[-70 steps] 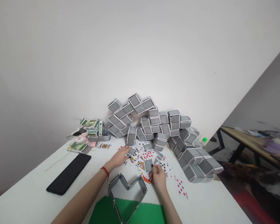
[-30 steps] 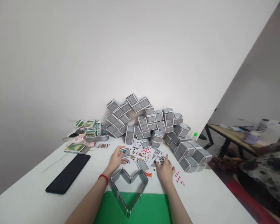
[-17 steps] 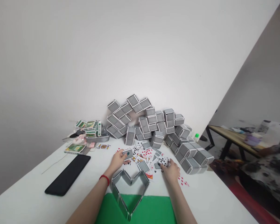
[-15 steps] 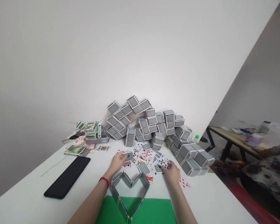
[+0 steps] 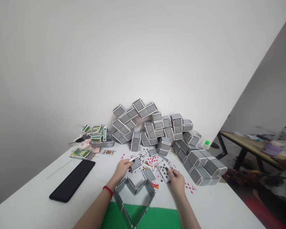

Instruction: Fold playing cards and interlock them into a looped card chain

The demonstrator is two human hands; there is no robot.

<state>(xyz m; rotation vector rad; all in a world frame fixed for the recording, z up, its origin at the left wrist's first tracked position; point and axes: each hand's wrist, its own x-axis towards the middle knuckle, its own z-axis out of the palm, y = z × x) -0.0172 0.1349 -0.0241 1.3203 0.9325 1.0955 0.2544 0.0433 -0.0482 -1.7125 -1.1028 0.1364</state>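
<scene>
My left hand (image 5: 123,168), with a red cord at the wrist, pinches a grey-backed playing card (image 5: 136,164) over the spread of cards. In my right hand (image 5: 176,180) is a spade playing card (image 5: 163,172), its face turned up and tilted. Between and below the hands stands a heart-shaped frame (image 5: 119,198) made of folded cards. Its lower point rests over a green sheet (image 5: 163,218). Loose cards (image 5: 153,160) lie scattered behind it, some face up and others showing grey backs.
Boxes folded from cards (image 5: 126,117) are stacked along the wall, with more blocks (image 5: 200,163) at the right. A black phone (image 5: 72,181) lies at left, near green card packs (image 5: 80,153) and a pink item (image 5: 85,143). A green-capped bottle (image 5: 207,143) stands behind the right blocks.
My right hand has raised a card, so its spade face now shows. My left hand has lifted and tilted its card. The view has shifted slightly.
</scene>
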